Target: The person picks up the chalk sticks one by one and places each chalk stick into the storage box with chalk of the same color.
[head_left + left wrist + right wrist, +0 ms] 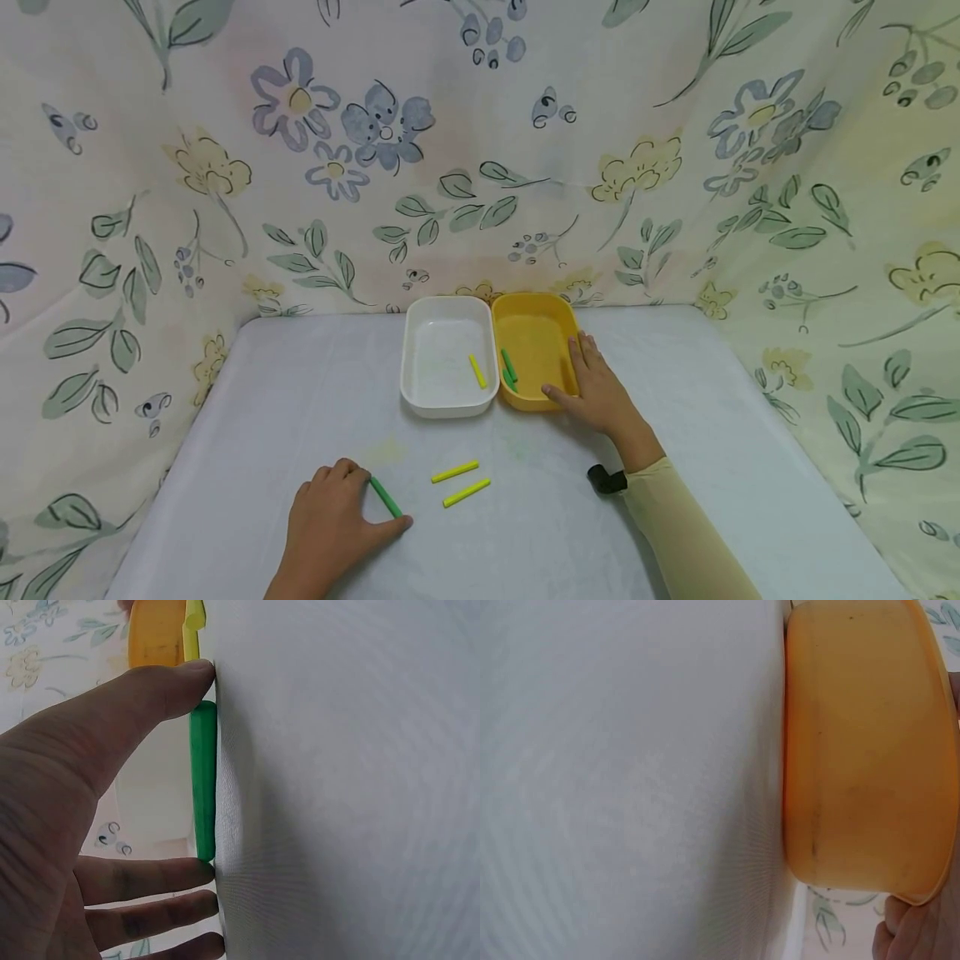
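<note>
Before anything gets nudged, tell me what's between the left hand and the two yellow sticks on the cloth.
The head view shows a green stick against the left hand, then bare cloth before the yellow sticks.

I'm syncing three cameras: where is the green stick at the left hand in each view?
Head: green stick, below and left of center, between the left hand's thumb and fingers.
Left wrist: vertical, left of center.
Right wrist: not in it.
Shared landmark: yellow-orange tray, right of center in head, top left in left wrist, right in right wrist.
</note>
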Demonstrator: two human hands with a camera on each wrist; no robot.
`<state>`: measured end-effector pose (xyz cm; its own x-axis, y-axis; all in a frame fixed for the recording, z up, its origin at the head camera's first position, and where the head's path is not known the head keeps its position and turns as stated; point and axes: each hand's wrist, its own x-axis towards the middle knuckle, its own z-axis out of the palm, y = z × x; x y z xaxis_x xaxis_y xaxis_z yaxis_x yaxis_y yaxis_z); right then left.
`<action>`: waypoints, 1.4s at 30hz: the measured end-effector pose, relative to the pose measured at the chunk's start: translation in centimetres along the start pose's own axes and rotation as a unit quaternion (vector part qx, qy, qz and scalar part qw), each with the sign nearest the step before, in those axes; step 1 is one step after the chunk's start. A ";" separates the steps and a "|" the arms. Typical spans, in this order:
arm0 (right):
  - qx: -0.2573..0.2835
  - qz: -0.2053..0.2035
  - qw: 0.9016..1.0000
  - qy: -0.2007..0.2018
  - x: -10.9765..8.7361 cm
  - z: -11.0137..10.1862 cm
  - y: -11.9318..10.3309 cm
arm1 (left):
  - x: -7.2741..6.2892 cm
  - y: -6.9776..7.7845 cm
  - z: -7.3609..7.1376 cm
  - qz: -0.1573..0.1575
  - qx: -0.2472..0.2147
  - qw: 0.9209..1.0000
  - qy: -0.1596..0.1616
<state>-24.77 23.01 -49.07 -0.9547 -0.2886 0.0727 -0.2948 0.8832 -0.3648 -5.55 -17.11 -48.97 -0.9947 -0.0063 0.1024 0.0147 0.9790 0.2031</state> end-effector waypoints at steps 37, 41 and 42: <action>-0.002 0.007 1.000 0.008 0.0 0.4 0.0 | 1.8 0.6 -0.2 0.019 -0.051 0.998 0.025; 0.000 0.006 1.000 0.011 0.0 0.3 -0.1 | 2.2 0.8 -0.3 0.023 -0.050 0.998 0.020; 0.001 0.005 1.000 0.012 0.0 0.3 -0.1 | 2.3 0.9 -0.3 0.024 -0.051 0.998 0.020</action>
<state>-24.74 22.84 -49.30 -0.9585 -0.2702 0.0904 -0.2843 0.8858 -0.3668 -7.82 -16.32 -48.22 -0.9878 0.0302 0.1526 0.0746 0.9528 0.2944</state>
